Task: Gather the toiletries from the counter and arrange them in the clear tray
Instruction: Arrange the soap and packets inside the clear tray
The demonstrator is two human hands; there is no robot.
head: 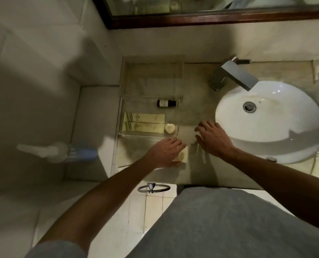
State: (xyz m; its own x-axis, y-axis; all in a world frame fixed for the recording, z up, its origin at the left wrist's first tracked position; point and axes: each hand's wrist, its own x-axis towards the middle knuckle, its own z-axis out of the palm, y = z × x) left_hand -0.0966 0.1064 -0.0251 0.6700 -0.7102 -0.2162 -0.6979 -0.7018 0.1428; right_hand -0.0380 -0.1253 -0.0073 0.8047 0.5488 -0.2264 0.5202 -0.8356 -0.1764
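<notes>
1. Nearest, by the counter's front edge: left hand (167, 152) laid over a pale packet (183, 155), grip unclear, beside the clear tray (120, 116).
2. Right hand (212, 136) open, empty, toward the sink (304, 146).
3. Farther: boxes (144, 121), soap (169, 128), bottle (166, 103) in the tray, long axes left-right.

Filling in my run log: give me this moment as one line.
left hand: on cream packet | right hand: open above counter | clear tray: two boxes, soap, dark bottle

Sink basin (285, 131): glossy white ceramic. Faucet (235, 73): brushed metal. Tray (151, 135): clear plastic, smooth. Counter (197, 101): matt stone-look. Mirror frame (211, 19): dark wood. Boxes (143, 121): matt paper/card.
</notes>
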